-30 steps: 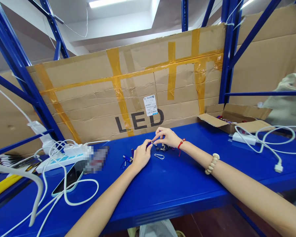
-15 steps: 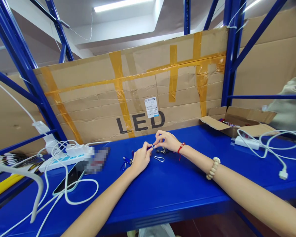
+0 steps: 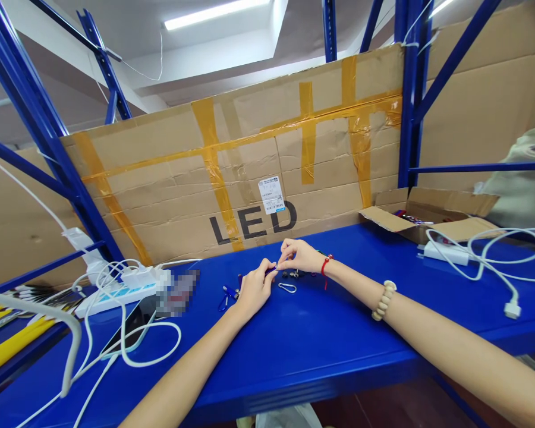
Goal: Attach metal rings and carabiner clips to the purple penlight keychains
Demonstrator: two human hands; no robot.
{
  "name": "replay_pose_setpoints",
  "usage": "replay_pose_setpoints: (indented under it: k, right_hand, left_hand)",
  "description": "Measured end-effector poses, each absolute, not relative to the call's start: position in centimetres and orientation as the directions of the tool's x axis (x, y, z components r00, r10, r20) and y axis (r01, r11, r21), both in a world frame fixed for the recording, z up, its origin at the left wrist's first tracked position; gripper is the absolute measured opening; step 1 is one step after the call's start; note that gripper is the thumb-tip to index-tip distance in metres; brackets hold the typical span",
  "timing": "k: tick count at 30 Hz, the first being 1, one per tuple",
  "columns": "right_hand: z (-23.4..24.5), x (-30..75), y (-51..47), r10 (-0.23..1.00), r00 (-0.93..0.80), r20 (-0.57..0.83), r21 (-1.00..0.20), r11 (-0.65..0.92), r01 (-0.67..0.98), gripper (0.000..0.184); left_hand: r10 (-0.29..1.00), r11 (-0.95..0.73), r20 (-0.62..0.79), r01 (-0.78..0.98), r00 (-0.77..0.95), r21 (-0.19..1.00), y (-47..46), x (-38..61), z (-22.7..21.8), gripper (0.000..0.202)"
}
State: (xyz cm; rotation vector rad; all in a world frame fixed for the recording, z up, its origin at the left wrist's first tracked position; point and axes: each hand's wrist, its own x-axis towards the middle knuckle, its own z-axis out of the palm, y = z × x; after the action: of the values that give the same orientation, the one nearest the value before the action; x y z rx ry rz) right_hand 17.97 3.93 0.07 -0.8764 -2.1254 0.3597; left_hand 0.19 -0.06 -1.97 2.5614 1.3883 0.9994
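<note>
fingers (image 3: pixel 280 263) of both hands pinched together on one tiny dark part, held just above the blue table (image 3: pixel 321 351), in front of the taped cardboard sheet (image 3: pixel 249 172) marked led. left hand (image 3: pixel 254 287) gripping a small dark blue piece (image 3: pixel 270 270) from below; right hand (image 3: pixel 301 257) closing thumb and forefinger on its far end. no telling whether the two bits are already joined or only being brought together.

largest first: blue shelving posts (image 3: pixel 408 101) rising at both sides, cardboard sheet leaning against the back, table carrying everything else. open cardboard box (image 3: pixel 432 217) at the far right with something reddish inside, hard to identify. white power strip (image 3: pixel 120 288) at the left with plugs and looping white cable (image 3: pixel 138 351); phone (image 3: pixel 129 324) lying under the loops. second white cable (image 3: pixel 494 261) and adapter at the right.

smaller: cluster of small dark metal parts (image 3: pixel 292 274) just behind the right hand, silver oval clip (image 3: pixel 287 288) lying loose near the wrist, blue-strapped items (image 3: pixel 229 293) just left of the left hand, possibly finished pieces, though too small to be sure. judging by those, some units look done and several loose parts remain.

hidden or unclear: exact shape of the held part, covered by fingertips; a blurred patch beside the power strip; both elbows cut off at the frame edge.
</note>
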Motion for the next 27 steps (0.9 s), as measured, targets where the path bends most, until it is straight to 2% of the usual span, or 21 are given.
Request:
replay_pose_setpoints:
  k: [3, 6, 10, 15, 18, 20, 23, 25, 27]
  right_hand:
    - [-0.6, 17.8, 4.4, 0.706, -0.433, 0.56, -0.596, 0.707, 0.381, 0.019]
    - [-1.0, 17.6, 4.6, 0.726, -0.411, 0.551, -0.623, 0.686, 0.376, 0.021]
    - [-0.9, 17.6, 4.8, 0.74, -0.394, 0.545, -0.619, 0.672, 0.406, 0.025]
    - [0.0, 18.1, 4.7, 0.725, -0.407, 0.555, -0.566, 0.688, 0.454, 0.024]
    - [0.4, 18.6, 4.3, 0.758, -0.365, 0.54, -0.426, 0.621, 0.658, 0.021]
    - [0.6, 19.0, 4.0, 0.772, -0.369, 0.518, -0.236, 0.543, 0.806, 0.019]
    - [0.8, 19.2, 3.5, 0.81, -0.41, 0.418, 0.034, 0.437, 0.899, 0.017]
    - [0.9, 19.2, 3.4, 0.843, -0.399, 0.362, 0.117, 0.383, 0.916, 0.016]
    - [1.0, 19.1, 3.3, 0.86, -0.384, 0.335, 0.148, 0.355, 0.923, 0.016]
  left_hand:
    - [0.754, -0.596, 0.544, 0.733, 0.369, 0.328, -0.1, 0.2, -1.9, 0.009]
    - [0.754, -0.601, 0.539, 0.725, 0.375, 0.336, -0.1, 0.2, -1.8, 0.013]
    - [0.791, -0.568, 0.502, 0.724, 0.35, 0.391, -0.1, 0.4, -1.5, 0.019]
    - [0.79, -0.55, 0.544, 0.719, 0.283, 0.425, -0.2, 0.7, -1.4, 0.019]
    - [0.78, -0.537, 0.573, 0.739, 0.25, 0.408, -0.2, 0.8, -1.3, 0.019]
    - [0.775, -0.531, 0.584, 0.75, 0.242, 0.394, -0.3, 0.8, -1.3, 0.019]
    - [0.765, -0.547, 0.583, 0.755, 0.275, 0.361, -0.4, 0.8, -1.4, 0.02]
    - [0.756, -0.562, 0.572, 0.763, 0.317, 0.32, -0.5, 0.9, -1.4, 0.019]
    - [0.753, -0.568, 0.552, 0.777, 0.358, 0.27, -0.6, 1.0, -1.5, 0.019]
